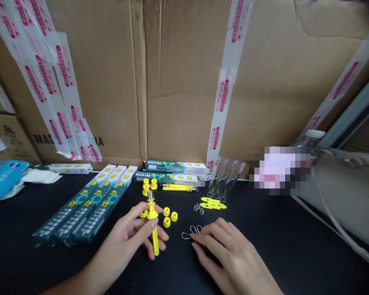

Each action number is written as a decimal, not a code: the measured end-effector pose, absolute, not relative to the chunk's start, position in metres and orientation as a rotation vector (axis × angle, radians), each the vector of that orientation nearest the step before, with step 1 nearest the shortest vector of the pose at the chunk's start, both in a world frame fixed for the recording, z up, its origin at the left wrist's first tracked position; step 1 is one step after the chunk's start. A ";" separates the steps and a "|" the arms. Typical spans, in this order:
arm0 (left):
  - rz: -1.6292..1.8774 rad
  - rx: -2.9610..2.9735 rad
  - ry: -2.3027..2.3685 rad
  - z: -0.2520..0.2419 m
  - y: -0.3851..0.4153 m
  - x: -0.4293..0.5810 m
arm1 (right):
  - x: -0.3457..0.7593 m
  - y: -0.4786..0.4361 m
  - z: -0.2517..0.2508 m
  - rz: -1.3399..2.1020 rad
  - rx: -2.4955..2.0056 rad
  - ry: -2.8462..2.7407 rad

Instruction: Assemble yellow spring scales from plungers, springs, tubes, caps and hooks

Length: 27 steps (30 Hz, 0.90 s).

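Observation:
My left hand (pixel 138 231) is closed around a yellow plastic spring scale core (pixel 155 239), held upright. A yellow collar (pixel 153 214) sits on it, with a silver coil spring (pixel 150 195) at the top. My right hand (pixel 229 250) rests low over several bent wire hooks (pixel 186 236), thumb and fingertips closed at one of them; the palm hides part of them. Yellow caps (pixel 166 222) stand between the hands and behind my left hand. Small metal springs (pixel 199 208) lie beside flat yellow plastic strips (pixel 212 203), beyond my right hand.
Printed green-and-white boxes (pixel 89 209) lie at the left, others (pixel 172 167) at the back. Clear plastic tubes (pixel 224 180) lean against a large cardboard carton (pixel 178 82). Two yellow rods with springs (pixel 178 187) lie nearby. A blue package (pixel 6 180) is far left, a cable (pixel 332 217) right.

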<state>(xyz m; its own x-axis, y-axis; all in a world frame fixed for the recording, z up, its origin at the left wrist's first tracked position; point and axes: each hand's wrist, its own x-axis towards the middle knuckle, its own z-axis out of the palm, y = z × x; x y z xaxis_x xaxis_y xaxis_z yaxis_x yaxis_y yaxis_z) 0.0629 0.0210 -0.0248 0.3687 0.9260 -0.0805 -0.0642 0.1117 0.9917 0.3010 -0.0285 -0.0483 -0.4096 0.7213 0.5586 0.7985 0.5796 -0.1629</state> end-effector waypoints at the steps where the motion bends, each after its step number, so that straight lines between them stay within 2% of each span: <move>1: 0.899 1.231 0.918 -0.025 0.021 0.063 | 0.302 -0.028 -0.048 -0.134 -1.223 -2.224; 7: 0.880 1.193 0.896 -0.031 0.021 0.063 | 0.304 -0.026 -0.043 0.159 -1.345 -2.195; 13: 0.893 1.164 0.828 -0.037 0.021 0.062 | 0.302 -0.030 -0.052 0.286 -1.398 -2.210; 20: 0.886 1.161 0.832 -0.035 0.019 0.065 | 0.298 -0.033 -0.052 0.320 -1.412 -2.228; 27: 0.869 1.171 0.827 -0.033 0.017 0.065 | 0.300 -0.032 -0.052 0.076 -1.193 -2.292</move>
<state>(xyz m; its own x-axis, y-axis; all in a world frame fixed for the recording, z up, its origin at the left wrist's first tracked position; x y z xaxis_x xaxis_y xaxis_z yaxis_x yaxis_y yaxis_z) 0.0645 0.0173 -0.0328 0.4342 0.8963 -0.0906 -0.1348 0.1640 0.9772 0.2999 -0.0319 -0.0522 -0.4556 0.7720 0.4433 0.7409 0.6048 -0.2920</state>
